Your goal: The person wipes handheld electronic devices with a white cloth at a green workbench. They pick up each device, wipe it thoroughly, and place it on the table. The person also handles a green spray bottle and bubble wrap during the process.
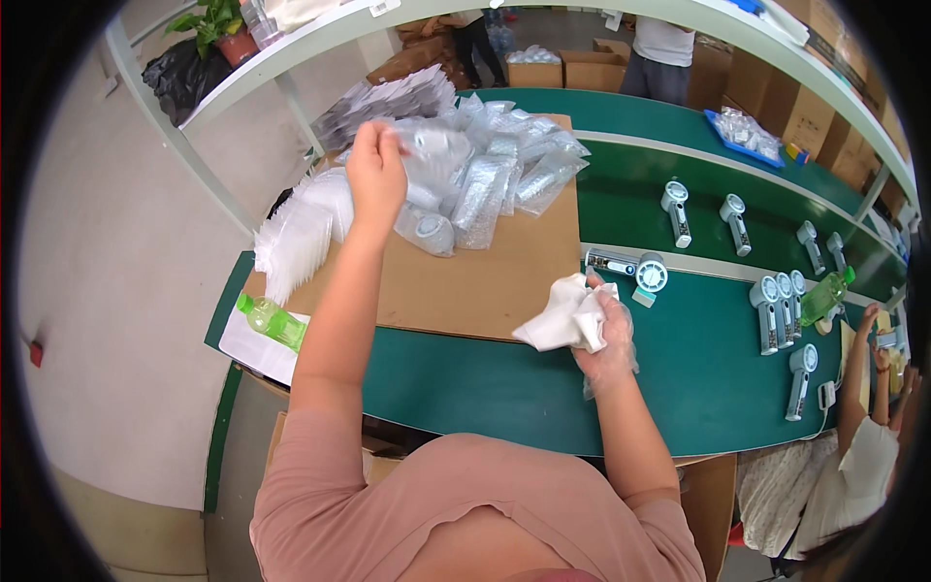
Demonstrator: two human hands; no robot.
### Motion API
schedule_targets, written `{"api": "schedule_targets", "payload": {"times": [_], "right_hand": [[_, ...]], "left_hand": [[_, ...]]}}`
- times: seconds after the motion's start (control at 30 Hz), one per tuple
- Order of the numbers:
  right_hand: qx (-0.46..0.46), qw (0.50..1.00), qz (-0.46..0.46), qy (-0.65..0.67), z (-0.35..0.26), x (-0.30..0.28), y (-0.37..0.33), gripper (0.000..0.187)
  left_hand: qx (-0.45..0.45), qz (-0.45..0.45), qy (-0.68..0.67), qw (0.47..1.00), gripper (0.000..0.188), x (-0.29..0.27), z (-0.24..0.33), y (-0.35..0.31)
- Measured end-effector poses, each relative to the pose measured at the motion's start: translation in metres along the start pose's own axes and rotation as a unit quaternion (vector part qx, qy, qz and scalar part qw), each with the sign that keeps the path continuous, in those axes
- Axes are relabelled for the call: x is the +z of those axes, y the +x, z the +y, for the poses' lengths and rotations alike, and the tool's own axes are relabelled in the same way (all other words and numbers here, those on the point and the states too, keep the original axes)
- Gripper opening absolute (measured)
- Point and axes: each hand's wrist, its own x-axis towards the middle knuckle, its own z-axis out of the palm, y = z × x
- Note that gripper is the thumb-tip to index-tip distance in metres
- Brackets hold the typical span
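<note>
At the upper left, my left hand [376,175] is raised with its fingers closed on the edge of a clear bubble-wrap bag [441,148]. Motion blurs the bag, and a pale round shape shows inside it. Below and beyond lies a heap of bubble-wrap bags [482,199], some holding fans. My right hand [609,339], in a thin clear plastic glove, grips a crumpled white cloth [570,315] over the table. Just beyond that hand a silver-grey handheld fan [650,274] lies on the green surface.
Brown cardboard [456,301] covers the green table's [475,388] left part. White sleeves [296,238] stack at left beside a green bottle [272,322]. Several handheld fans [769,315] stand to the right, near another green bottle [826,296]. A co-worker's arm [853,378] reaches in at far right.
</note>
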Motion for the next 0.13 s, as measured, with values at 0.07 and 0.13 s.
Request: {"api": "schedule_targets", "payload": {"times": [0.07, 0.13], "right_hand": [[0.011, 0.999, -0.025, 0.043, 0.000, -0.011, 0.007, 0.041], [0.029, 0.996, -0.049, 0.063, 0.001, -0.001, 0.002, 0.043]], "left_hand": [[-0.015, -0.026, 0.059, 0.998, 0.013, 0.011, -0.039, 0.003], [0.012, -0.069, 0.163, 0.984, 0.014, 0.007, -0.122, -0.011]]}}
